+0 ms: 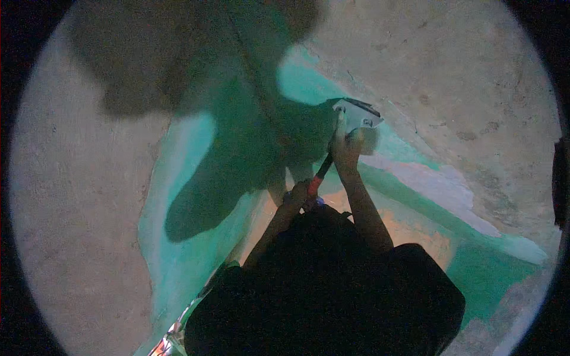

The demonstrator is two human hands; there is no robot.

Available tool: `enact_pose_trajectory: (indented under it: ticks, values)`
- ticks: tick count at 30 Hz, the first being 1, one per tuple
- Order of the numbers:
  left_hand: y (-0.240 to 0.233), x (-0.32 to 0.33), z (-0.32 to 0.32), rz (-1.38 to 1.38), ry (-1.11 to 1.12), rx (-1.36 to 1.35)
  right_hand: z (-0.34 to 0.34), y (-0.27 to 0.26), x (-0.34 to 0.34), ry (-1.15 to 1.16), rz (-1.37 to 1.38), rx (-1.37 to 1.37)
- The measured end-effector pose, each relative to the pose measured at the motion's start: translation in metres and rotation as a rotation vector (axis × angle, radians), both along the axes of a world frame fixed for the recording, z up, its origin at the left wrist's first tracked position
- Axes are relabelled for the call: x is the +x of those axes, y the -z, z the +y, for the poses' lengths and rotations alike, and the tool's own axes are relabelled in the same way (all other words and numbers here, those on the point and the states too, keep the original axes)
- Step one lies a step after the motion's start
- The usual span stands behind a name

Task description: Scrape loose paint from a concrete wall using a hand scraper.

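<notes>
I hold a long-handled scraper with both hands. Its pale metal head [357, 115] carries two screws or bolts and a dark blade along the far edge. My right hand [347, 144] grips the tool close behind the head, with one finger laid on the plate. Lower down, my left hand [297, 194] is closed around the handle near its red grip section [314, 184]. The blade lies at or just over the border between turquoise paint [307, 82] and a bare grey surface [436, 84]; contact cannot be made out.
My broad shadow [254, 133] darkens the painted surface. A pale lilac patch [438, 187] and a peach-coloured patch [414, 222] lie to the right. More grey surface [84, 213] extends at left. Shiny, colourful material [171, 340] shows at the lower left.
</notes>
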State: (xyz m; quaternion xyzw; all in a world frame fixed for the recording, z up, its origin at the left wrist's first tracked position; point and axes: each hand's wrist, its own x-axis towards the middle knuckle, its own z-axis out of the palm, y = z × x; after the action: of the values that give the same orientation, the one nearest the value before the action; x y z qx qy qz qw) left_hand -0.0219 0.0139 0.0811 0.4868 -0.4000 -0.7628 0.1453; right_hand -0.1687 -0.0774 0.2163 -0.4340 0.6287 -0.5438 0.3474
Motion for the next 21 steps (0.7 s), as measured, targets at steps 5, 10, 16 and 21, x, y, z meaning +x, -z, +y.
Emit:
enact_pose_trajectory:
  ticks: [5,10,16,21]
  values:
    - [0.005,-0.005,0.008,-0.013,-0.039,0.005,-0.003,0.010,-0.009,-0.008,0.069,0.132]
    - [0.001,0.001,-0.003,-0.007,-0.015,-0.011,-0.004,-0.008,0.003,0.037,0.000,0.052]
    - [-0.002,0.004,-0.001,-0.002,0.002,-0.014,-0.010,-0.010,0.000,0.004,0.058,-0.007]
    - [0.008,-0.002,0.011,0.000,-0.025,-0.005,-0.010,-0.004,-0.004,0.039,0.176,0.084]
